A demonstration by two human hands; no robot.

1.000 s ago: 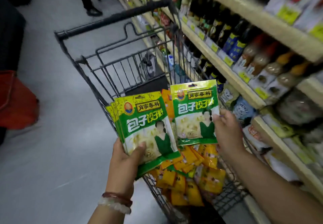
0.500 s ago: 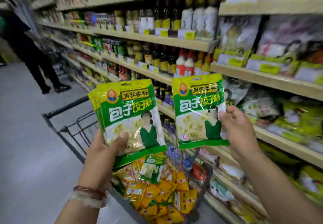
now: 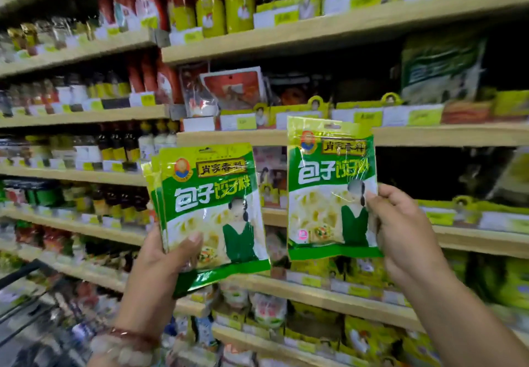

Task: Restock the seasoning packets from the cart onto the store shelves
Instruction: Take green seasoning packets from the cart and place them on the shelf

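Head view: my left hand [image 3: 160, 269] grips a fanned stack of green seasoning packets [image 3: 211, 212], thumb across the front; my right hand [image 3: 400, 232] pinches a single packet [image 3: 329, 189] by its right edge, upright, before the shelves [image 3: 315, 37]. Versus half a second ago, both are raised higher, and the cart [image 3: 20, 275] sits only at lower left.

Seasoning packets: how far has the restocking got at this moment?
Done: packets lifted up to shelf height. In hand: the left hand grips a small stack of green packets; the right hand pinches a single green packet. Left: none of these is on the wooden shelf yet.
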